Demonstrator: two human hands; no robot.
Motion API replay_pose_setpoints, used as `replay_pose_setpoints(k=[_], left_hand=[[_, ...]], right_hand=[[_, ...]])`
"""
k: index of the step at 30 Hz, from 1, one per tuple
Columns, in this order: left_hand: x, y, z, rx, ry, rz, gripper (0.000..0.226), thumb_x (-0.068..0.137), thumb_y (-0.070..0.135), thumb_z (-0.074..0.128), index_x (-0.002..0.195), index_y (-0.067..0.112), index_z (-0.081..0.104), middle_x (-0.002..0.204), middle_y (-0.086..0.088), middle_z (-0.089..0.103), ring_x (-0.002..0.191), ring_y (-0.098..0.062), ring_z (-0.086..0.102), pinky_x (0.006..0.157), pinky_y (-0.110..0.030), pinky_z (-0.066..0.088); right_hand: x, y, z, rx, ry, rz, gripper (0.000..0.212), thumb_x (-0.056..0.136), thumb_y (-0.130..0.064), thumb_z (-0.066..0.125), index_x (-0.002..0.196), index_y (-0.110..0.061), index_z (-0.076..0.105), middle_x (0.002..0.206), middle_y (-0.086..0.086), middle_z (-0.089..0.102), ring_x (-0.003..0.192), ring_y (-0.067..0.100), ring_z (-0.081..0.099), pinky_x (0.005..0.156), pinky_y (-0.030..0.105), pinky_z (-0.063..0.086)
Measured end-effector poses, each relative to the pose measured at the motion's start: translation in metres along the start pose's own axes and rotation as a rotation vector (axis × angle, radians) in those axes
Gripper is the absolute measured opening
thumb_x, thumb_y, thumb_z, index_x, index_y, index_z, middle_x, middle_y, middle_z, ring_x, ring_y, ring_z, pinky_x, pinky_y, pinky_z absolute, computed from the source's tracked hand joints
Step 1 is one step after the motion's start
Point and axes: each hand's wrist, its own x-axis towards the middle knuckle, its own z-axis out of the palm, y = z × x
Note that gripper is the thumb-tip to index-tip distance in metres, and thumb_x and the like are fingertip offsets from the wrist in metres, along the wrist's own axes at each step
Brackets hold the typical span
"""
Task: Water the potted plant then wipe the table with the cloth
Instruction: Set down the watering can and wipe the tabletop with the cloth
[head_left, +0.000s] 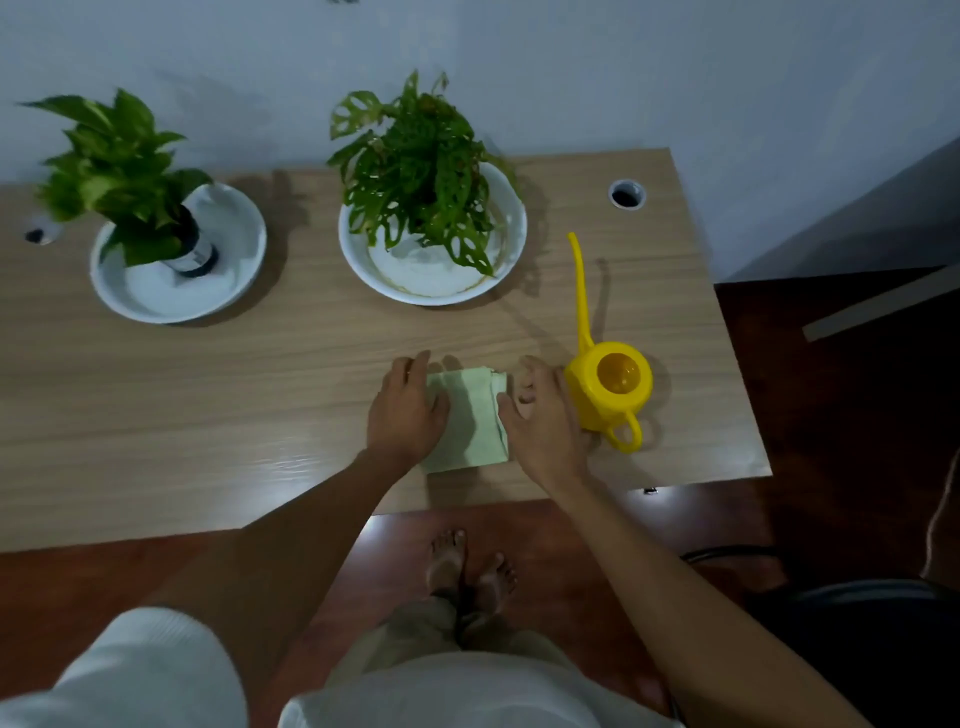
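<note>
A folded pale green cloth (474, 415) lies on the wooden table (260, 384) near its front edge. My left hand (408, 410) rests flat on the cloth's left side with the fingers straight. My right hand (543, 415) lies at the cloth's right edge, fingers spread and loosely bent, thumb touching the cloth. A yellow watering can (610, 387) stands upright just right of my right hand, its long spout pointing away from me. Behind the cloth, a potted plant with holed leaves (421, 171) sits in a white dish (509, 249).
A second leafy plant (119, 171) in a dark pot stands in another white dish (244, 260) at the back left. Cable holes (627, 194) mark the table's back corners. A dark chair (852, 623) is at the lower right, and my bare feet (470, 569) stand under the table edge.
</note>
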Motion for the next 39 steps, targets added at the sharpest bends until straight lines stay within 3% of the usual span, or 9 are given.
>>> replay_pose_setpoints(k=[3, 8, 15, 20, 24, 27, 29, 34, 39], left_hand=[[-0.004, -0.006, -0.007, -0.043, -0.038, -0.192, 0.07, 0.093, 0.032, 0.065, 0.153, 0.012, 0.035, 0.145, -0.015, 0.042, 0.129, -0.039, 0.051, 0.096, -0.052, 0.05], [-0.006, -0.01, -0.005, -0.286, -0.043, -0.518, 0.053, 0.085, 0.036, 0.075, 0.127, 0.013, 0.054, 0.126, -0.015, 0.064, 0.115, -0.037, 0.064, 0.093, -0.045, 0.055], [-0.006, -0.011, 0.001, -0.721, -0.153, -0.74, 0.02, 0.075, 0.018, 0.088, 0.09, 0.01, 0.078, 0.099, -0.014, 0.078, 0.092, -0.032, 0.075, 0.078, -0.039, 0.063], [-0.016, -0.015, -0.019, -1.005, -0.162, -0.713, 0.029, 0.085, 0.014, 0.076, 0.11, 0.001, 0.073, 0.106, -0.012, 0.078, 0.092, -0.027, 0.075, 0.067, -0.03, 0.056], [-0.014, -0.02, -0.043, -1.133, -0.131, -0.664, 0.018, 0.089, 0.01, 0.068, 0.107, 0.007, 0.069, 0.1, -0.007, 0.076, 0.085, -0.023, 0.07, 0.07, -0.03, 0.053], [-0.006, -0.025, -0.064, -1.196, -0.133, -0.641, 0.013, 0.092, 0.009, 0.064, 0.102, 0.018, 0.064, 0.095, -0.003, 0.073, 0.083, -0.021, 0.068, 0.071, -0.031, 0.052], [0.002, -0.032, -0.078, -1.209, -0.152, -0.621, 0.017, 0.094, 0.009, 0.062, 0.105, 0.022, 0.061, 0.098, -0.002, 0.072, 0.085, -0.022, 0.068, 0.072, -0.034, 0.053], [0.027, -0.055, -0.101, -1.153, -0.228, -0.591, 0.024, 0.099, 0.012, 0.062, 0.119, 0.024, 0.058, 0.105, -0.003, 0.073, 0.086, -0.022, 0.069, 0.066, -0.033, 0.054], [0.058, -0.08, -0.102, -1.116, -0.349, -0.535, 0.028, 0.098, 0.006, 0.064, 0.122, 0.018, 0.057, 0.114, -0.006, 0.071, 0.088, -0.019, 0.07, 0.061, -0.032, 0.06]], right_hand=[[0.019, 0.003, 0.022, -0.156, -0.189, 0.142, 0.058, 0.089, -0.033, 0.072, 0.136, -0.007, 0.051, 0.13, 0.019, 0.056, 0.119, 0.039, 0.056, 0.089, 0.041, 0.05], [0.037, 0.009, 0.044, -0.098, -0.243, 0.397, 0.065, 0.074, -0.042, 0.086, 0.122, -0.005, 0.063, 0.119, 0.015, 0.071, 0.105, 0.034, 0.07, 0.082, 0.037, 0.058], [0.051, 0.008, 0.052, 0.148, -0.423, 0.537, 0.04, 0.08, -0.006, 0.082, 0.118, -0.001, 0.07, 0.116, 0.014, 0.074, 0.097, 0.03, 0.073, 0.08, 0.041, 0.062], [0.048, -0.009, 0.039, 0.239, -0.439, 0.465, 0.027, 0.072, -0.025, 0.076, 0.1, -0.025, 0.077, 0.094, -0.004, 0.08, 0.079, 0.014, 0.074, 0.072, 0.038, 0.065], [0.046, -0.032, 0.032, 0.361, -0.515, 0.433, 0.011, 0.089, -0.016, 0.07, 0.097, -0.023, 0.069, 0.082, -0.007, 0.07, 0.07, 0.007, 0.063, 0.047, 0.01, 0.048], [0.048, -0.044, 0.049, 0.54, -0.515, 0.48, 0.033, 0.086, -0.012, 0.074, 0.117, -0.019, 0.065, 0.114, 0.006, 0.075, 0.093, 0.023, 0.074, 0.079, 0.04, 0.064], [0.054, -0.052, 0.061, 0.607, -0.505, 0.47, 0.037, 0.085, -0.01, 0.078, 0.118, -0.022, 0.066, 0.114, 0.004, 0.076, 0.099, 0.026, 0.075, 0.087, 0.054, 0.061], [0.065, -0.068, 0.083, 0.714, -0.463, 0.478, 0.03, 0.09, -0.005, 0.074, 0.114, -0.023, 0.07, 0.107, -0.002, 0.079, 0.094, 0.019, 0.076, 0.074, 0.037, 0.061], [0.072, -0.065, 0.112, 0.54, -0.303, 0.542, 0.031, 0.091, -0.011, 0.075, 0.121, -0.016, 0.071, 0.116, 0.006, 0.076, 0.099, 0.025, 0.073, 0.082, 0.041, 0.061]])
